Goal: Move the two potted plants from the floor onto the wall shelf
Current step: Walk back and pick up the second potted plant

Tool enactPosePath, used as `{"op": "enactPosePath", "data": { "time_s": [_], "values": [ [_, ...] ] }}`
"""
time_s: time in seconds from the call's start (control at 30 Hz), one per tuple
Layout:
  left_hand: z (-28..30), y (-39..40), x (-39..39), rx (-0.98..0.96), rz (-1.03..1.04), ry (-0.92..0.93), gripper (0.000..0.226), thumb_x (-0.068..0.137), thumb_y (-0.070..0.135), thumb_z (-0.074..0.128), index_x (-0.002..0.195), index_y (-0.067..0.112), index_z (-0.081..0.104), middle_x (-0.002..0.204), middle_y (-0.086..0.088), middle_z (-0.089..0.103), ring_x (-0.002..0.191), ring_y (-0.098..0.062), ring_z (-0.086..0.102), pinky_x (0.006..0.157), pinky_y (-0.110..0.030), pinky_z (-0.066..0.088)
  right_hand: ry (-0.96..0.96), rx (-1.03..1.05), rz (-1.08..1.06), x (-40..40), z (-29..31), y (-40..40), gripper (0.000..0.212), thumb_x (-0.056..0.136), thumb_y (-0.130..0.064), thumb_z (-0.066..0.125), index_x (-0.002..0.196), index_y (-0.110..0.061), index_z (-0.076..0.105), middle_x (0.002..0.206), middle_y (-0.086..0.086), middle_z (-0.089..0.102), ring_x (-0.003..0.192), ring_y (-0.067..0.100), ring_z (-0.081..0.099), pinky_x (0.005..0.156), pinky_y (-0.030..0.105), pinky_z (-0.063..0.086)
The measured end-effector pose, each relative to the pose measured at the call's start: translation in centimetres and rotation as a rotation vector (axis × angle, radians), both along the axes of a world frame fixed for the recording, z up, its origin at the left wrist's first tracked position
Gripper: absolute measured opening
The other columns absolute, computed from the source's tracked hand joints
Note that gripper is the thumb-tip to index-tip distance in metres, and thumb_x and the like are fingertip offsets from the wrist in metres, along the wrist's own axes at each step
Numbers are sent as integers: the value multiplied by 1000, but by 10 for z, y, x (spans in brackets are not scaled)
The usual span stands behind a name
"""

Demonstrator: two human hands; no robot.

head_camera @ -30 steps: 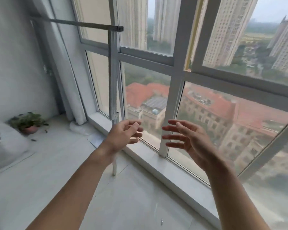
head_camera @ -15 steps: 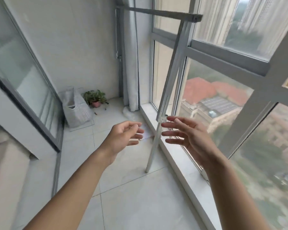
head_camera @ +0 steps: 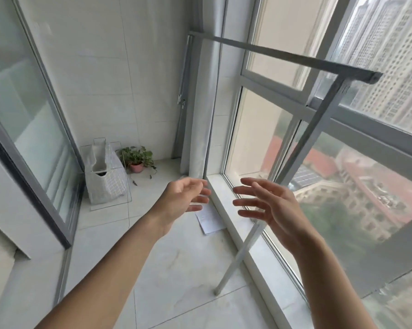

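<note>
Held both hands out in front, empty, palms turned toward each other with a gap between. Left hand [head_camera: 181, 200] loosely cupped, fingers apart and slightly curled, touching nothing. Right hand [head_camera: 269, 207] likewise, fingers spread wide and stretched toward the left, gripping nothing. Looked down into a narrow tiled balcony. Saw one potted plant [head_camera: 136, 160], green leaves in a pink pot, standing on the floor [head_camera: 181, 264] in the far corner by the white wall, well apart from both hands. Could make out only that one plant. Just left of it, a white wire-framed basket [head_camera: 105, 179] with a checked liner, against the sliding glass door [head_camera: 24, 119] along the left side. Near the sill, a sheet of paper [head_camera: 209, 220] flat on the tiles, partly hidden behind the left fingers. On the right, large windows [head_camera: 254, 129] onto tall buildings, and a grey metal rack frame [head_camera: 302, 148] leaning in front of the glass, one leg planted on the floor near the sill.
</note>
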State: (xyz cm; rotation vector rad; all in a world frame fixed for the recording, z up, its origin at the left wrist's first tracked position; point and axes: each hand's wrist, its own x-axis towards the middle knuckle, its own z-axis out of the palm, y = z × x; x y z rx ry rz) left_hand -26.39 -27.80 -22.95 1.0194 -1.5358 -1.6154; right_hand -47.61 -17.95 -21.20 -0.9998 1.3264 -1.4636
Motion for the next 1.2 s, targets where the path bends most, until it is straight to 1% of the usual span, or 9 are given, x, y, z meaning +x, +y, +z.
{"op": "enactPosePath", "data": {
  "time_s": [0.1,0.23,0.37,0.5,0.6,0.73,0.87,1.03,1.2],
  "values": [
    [0,-50,25,-1,1,2,20,102,24,53,112,14,68,110,-12,74,96,-22,72,89,-40,58,7,7,-3,23,3,-51,23,100,-21,57,115,-11,71,111,16,76,99,40,73,84,49,59],
    [-10,-115,55,26,54,-10,20,103,22,52,110,14,69,109,-12,74,100,-26,71,88,-39,59,-1,41,14,50,-8,-115,23,100,-20,57,115,-11,71,110,16,76,97,40,73,86,51,57],
    [-20,-163,62,59,65,-14,21,103,20,51,111,12,68,108,-11,74,100,-26,72,90,-42,58,4,73,15,58,-15,-167,23,101,-18,56,115,-9,71,109,17,76,96,39,73,89,55,55],
    [-29,-206,63,74,89,-27,21,103,20,52,113,11,68,109,-11,74,99,-25,72,89,-41,58,-13,79,47,52,-21,-228,22,102,-17,55,114,-9,71,109,16,76,96,39,73,88,54,56],
    [-33,-250,67,63,152,-52,21,103,21,52,114,11,67,110,-11,74,97,-23,72,89,-40,58,-36,56,107,50,-28,-290,23,101,-17,55,115,-7,70,109,17,76,94,37,73,87,53,56],
    [-29,-310,61,42,278,-96,20,103,23,52,113,15,68,110,-9,74,99,-22,73,87,-37,60,-69,42,229,39,-34,-373,24,101,-20,56,118,-8,68,111,15,76,94,35,73,81,47,60],
    [-16,-366,48,35,333,-107,20,103,24,53,114,16,68,110,-10,75,102,-25,72,94,-44,57,-121,44,308,18,-34,-445,22,100,-23,59,114,-12,72,111,13,77,96,36,74,76,42,60],
    [-15,-422,35,53,375,-145,21,103,22,53,115,14,67,110,-10,74,103,-25,72,96,-45,56,-136,63,337,-5,-40,-514,24,101,-23,58,116,-11,70,111,12,77,95,33,74,72,37,59],
    [-16,-489,26,63,375,-146,21,103,20,52,117,12,66,113,-13,72,104,-27,71,94,-43,56,-121,77,332,-13,-45,-575,23,101,-21,56,117,-10,69,110,12,77,93,31,75,72,38,59]
  ]
}}
